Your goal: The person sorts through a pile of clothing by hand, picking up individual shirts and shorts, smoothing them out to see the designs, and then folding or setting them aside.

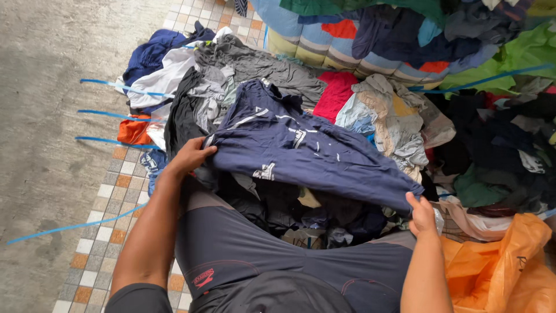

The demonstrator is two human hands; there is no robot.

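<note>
Both grips are closed on 1 garment: the left hand (190, 155) pinches the near left edge of a navy blue shirt (301, 150), and the right hand (421, 215) pinches its lower right corner, fingers curled over the cloth. Stretched between them, the shirt hangs as a slanted sheet whose long axis runs from upper left down to lower right, so the left grip sits higher and farther out than the right, which is lower and closer to the body. Its far end rests on the heap of clothes (394, 116) ahead, and both hands hold it equally, 1 at each end.

White printed marks show on the shirt: a small patch near its lower edge, a larger 1 around the middle, and thin pale stripes toward the collar end. Under it lie dark garments, just above the person's grey shorts (260, 255), which carry a small red emblem on the left leg. An orange plastic bag (498, 266) with dark print sits just beside the right forearm. Thin blue straps (110, 113) trail from the heap across the concrete floor (40, 116) and the band of small tiles (107, 220) at left. A red garment (336, 93) and a striped cloth (313, 40) lie farther back.
</note>
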